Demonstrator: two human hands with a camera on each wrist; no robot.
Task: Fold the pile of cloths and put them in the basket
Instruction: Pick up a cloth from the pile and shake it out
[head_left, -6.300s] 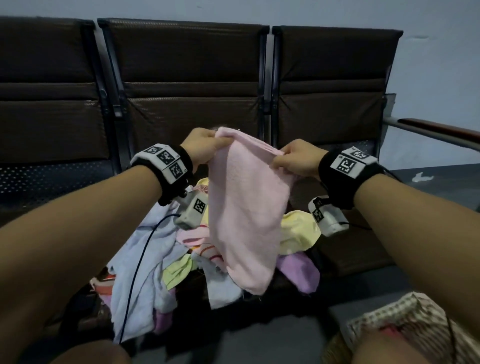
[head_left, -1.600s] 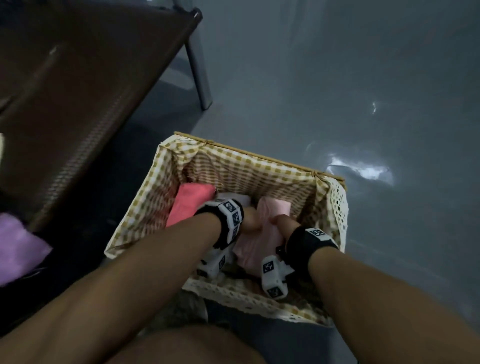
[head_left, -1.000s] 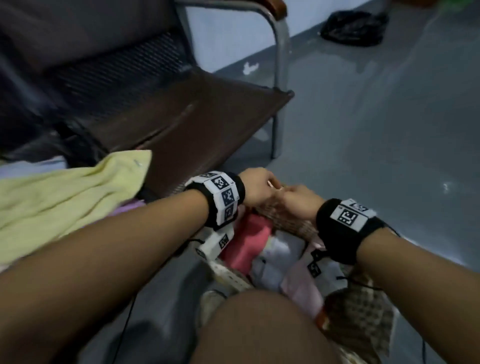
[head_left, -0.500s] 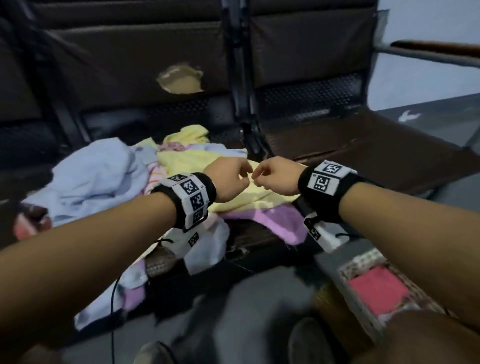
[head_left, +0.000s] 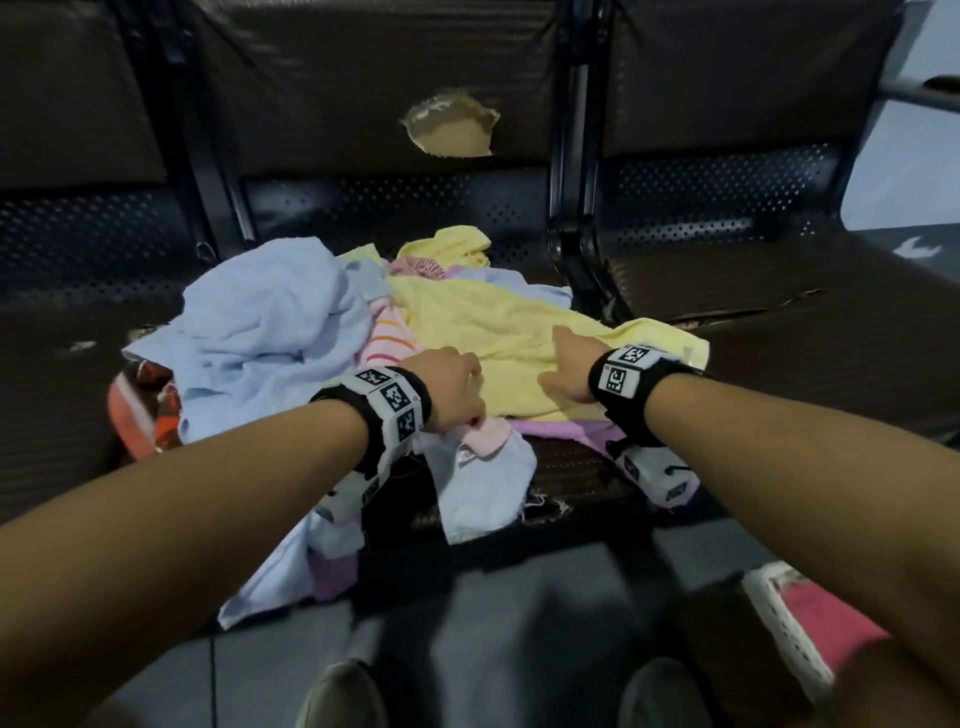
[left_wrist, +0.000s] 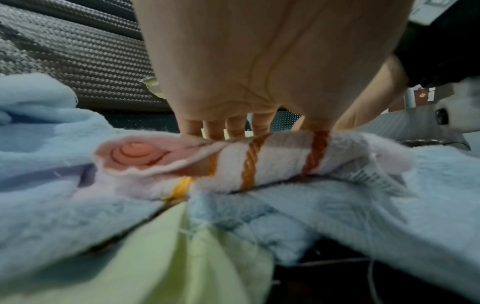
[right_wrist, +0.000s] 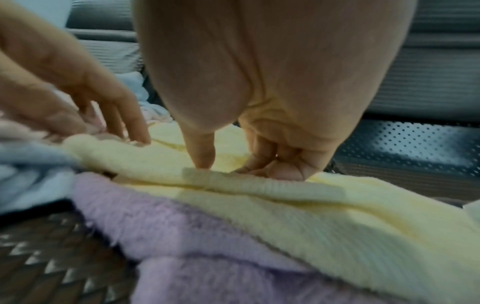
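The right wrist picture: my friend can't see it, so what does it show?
The right hand pinches the near edge of a yellow cloth between thumb and curled fingers. The cloth lies over a purple cloth, and the left hand touches it alongside.

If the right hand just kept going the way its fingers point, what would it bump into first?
The right hand already rests on the yellow cloth, fingers aimed down and away toward the seat back. Going on, it would likely press deeper into that cloth first, then slide toward the rest of the pile. Depth is hard to judge.
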